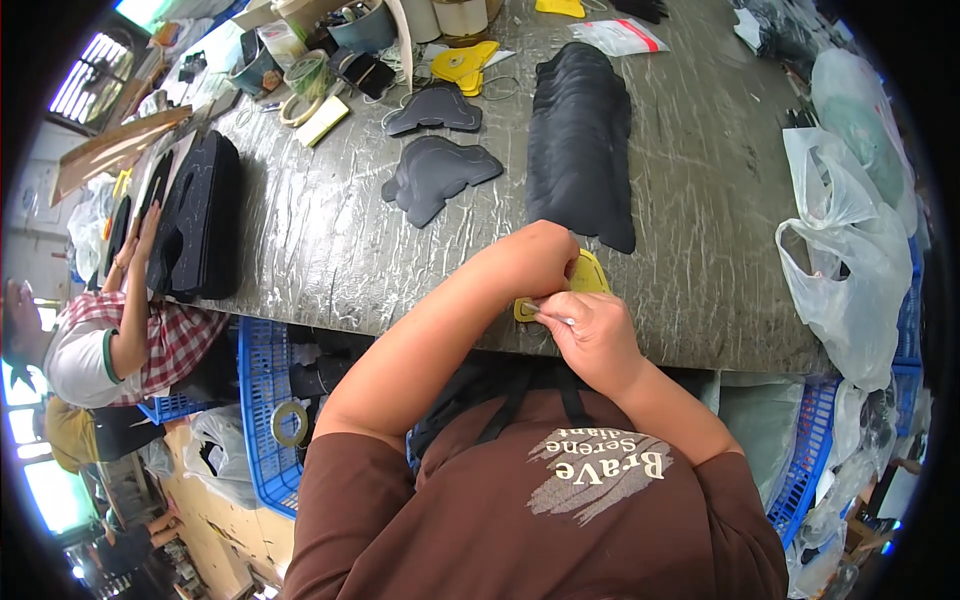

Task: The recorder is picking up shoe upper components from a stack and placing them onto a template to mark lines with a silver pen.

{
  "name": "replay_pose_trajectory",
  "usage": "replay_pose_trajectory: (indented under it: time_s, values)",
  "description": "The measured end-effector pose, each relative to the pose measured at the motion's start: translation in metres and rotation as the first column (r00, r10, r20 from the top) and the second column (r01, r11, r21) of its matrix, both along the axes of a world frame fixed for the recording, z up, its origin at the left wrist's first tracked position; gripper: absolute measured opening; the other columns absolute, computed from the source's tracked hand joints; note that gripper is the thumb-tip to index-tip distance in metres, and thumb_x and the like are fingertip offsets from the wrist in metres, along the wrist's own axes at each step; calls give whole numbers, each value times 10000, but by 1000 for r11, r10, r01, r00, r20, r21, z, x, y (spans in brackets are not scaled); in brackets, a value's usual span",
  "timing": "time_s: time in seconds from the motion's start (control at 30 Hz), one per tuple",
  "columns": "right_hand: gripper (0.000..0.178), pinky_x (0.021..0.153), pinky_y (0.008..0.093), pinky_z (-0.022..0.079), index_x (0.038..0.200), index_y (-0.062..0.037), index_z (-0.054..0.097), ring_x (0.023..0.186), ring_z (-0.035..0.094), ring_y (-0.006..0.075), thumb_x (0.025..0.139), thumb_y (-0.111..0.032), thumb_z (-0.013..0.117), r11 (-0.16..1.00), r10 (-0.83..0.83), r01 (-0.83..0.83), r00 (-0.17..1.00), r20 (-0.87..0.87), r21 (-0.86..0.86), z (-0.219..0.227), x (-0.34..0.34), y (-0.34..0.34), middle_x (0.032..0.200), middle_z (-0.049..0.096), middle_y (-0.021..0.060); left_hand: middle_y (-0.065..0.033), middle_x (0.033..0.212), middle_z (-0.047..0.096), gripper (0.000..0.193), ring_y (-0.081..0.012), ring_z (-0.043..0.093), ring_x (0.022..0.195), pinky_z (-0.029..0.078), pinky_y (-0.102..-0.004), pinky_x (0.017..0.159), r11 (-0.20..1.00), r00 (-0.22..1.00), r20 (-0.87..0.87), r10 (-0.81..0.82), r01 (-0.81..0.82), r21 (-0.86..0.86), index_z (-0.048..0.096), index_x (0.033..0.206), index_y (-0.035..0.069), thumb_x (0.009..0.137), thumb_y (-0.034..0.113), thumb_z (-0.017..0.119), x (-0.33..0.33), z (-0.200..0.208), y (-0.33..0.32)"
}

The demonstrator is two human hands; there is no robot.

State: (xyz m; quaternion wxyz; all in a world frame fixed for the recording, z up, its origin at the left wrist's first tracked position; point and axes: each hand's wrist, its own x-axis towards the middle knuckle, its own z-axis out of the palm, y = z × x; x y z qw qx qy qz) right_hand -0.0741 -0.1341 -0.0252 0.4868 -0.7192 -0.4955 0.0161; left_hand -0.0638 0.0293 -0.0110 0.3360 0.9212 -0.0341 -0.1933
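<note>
Near the table's front edge lies a yellow template (pixel 590 272) with a rounded outline and dark markings, partly covered by my hands. My left hand (pixel 540 258) bends over its left side, touching it, with the fingers mostly hidden. Closed in a pinch, my right hand (pixel 598 328) holds a thin, light pen (pixel 568 321) whose tip points left over the template's lower corner. Just beyond my hands is a long overlapped row of black cut pieces (pixel 580 140). Two loose black pieces, a larger one (pixel 440 175) and a smaller one (pixel 435 110), lie to the left, with pale lines on them.
More yellow templates (pixel 464 66) lie at the back, near tubs (pixel 362 28) and a tape roll (pixel 300 110). Plastic bags (pixel 845 240) hang at the right edge. On the left, a person's hands (pixel 146 232) touch stacked black sheets (pixel 205 220). A blue crate (pixel 268 400) stands below.
</note>
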Motion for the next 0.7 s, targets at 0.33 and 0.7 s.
replay_pose_trajectory:
  time_s: [0.33, 0.7]
  values:
    - [111, 592, 381, 473, 806, -43, 554, 661, 617, 316, 796, -20, 662, 991, -22, 11, 996, -82, -131, 11, 0, -6, 732, 626, 116, -159, 726, 661, 231, -270, 648, 669, 500, -356, 611, 1000, 994, -111, 17, -19, -19, 670, 800, -15, 625, 121, 733, 2, 1, 1]
    - [92, 573, 363, 476, 839, -11, 541, 648, 632, 318, 831, -8, 633, 986, -157, 141, 968, -196, -90, 6, 15, -26, 740, 627, 153, -136, 637, 638, 174, -203, 630, 543, 490, -327, 529, 997, 986, -167, 23, -35, -68, 661, 778, -32, 667, 91, 716, 1, 10, -2]
